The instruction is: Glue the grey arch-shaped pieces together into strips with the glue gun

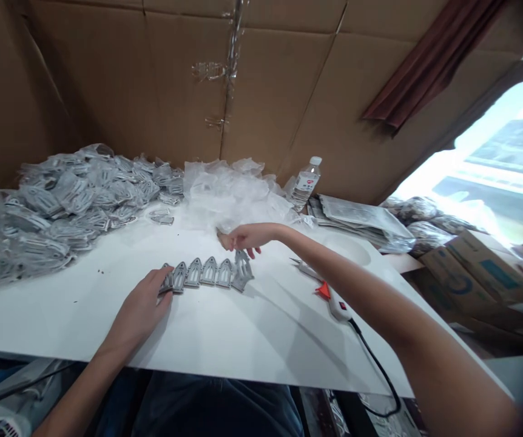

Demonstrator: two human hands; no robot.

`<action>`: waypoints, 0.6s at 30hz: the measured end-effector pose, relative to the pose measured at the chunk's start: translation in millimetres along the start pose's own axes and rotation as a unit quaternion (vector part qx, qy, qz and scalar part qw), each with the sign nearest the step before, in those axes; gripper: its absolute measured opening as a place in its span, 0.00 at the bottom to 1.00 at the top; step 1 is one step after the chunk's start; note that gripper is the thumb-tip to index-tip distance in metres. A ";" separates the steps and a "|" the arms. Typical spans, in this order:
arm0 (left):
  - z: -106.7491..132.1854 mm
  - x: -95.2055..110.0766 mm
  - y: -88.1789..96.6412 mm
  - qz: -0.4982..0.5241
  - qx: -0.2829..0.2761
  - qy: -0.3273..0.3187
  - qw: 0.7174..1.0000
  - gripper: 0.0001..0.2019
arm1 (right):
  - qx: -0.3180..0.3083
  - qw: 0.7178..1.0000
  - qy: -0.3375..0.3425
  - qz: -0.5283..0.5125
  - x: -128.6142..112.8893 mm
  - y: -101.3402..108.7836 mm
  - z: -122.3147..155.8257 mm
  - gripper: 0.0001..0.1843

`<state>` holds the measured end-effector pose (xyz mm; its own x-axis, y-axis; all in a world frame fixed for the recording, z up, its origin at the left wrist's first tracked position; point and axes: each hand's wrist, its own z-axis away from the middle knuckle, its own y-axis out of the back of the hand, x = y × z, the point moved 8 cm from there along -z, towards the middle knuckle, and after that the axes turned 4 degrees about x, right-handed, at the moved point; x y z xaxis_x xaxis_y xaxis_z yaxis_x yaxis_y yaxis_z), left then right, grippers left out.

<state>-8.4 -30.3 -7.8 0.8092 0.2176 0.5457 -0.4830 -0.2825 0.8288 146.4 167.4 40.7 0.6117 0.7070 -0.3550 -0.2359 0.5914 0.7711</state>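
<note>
A row of grey, pointed-arch frame pieces (209,271) stands side by side on the white table. My left hand (145,300) is closed round the left end of the row, thumb in front and fingers behind. At the opposite end, my right hand (250,235) has its fingers curled at the top of a tilted grey arched piece (242,272); its grip is partly hidden. A small tan scrap (222,238) shows by the right fingertips. Right of the row lies a white glue gun (338,305) with a red trigger, passing partly under my right forearm.
Bagged grey pieces form a large heap (74,200) at the left. Clear plastic bags (234,191) and a water bottle (306,182) stand along the cardboard wall (270,91). Flat packs (361,218) lie at the back right. The black cord (377,364) hangs over the table's front edge.
</note>
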 end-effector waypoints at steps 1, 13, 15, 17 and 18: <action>-0.4 3.4 -2.2 0.000 -0.004 -0.006 1.000 0.25 | -0.035 0.999 -0.016 -0.015 10.4 -9.7 11.2 0.17; -3.4 1.3 -4.8 -0.037 -0.035 -0.010 0.999 0.20 | 0.054 0.981 -0.118 -0.141 57.3 -45.7 51.7 0.18; -3.3 -5.0 -1.1 -0.048 -0.029 0.010 0.998 0.21 | 0.077 0.979 -0.115 -0.148 59.7 -37.3 58.8 0.17; -2.9 -10.8 1.1 -0.058 -0.026 0.028 0.998 0.22 | 0.112 0.976 -0.116 -0.149 68.3 -20.8 72.0 0.15; -2.6 -13.0 1.4 -0.062 -0.025 0.035 0.997 0.22 | 0.136 0.972 -0.123 -0.148 76.1 -9.6 81.3 0.15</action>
<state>-20.5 -31.2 -13.4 0.8394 0.3136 0.4440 -0.3979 -0.2021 0.8949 256.6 184.0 49.2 0.7920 0.3882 -0.4712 0.1652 0.6068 0.7775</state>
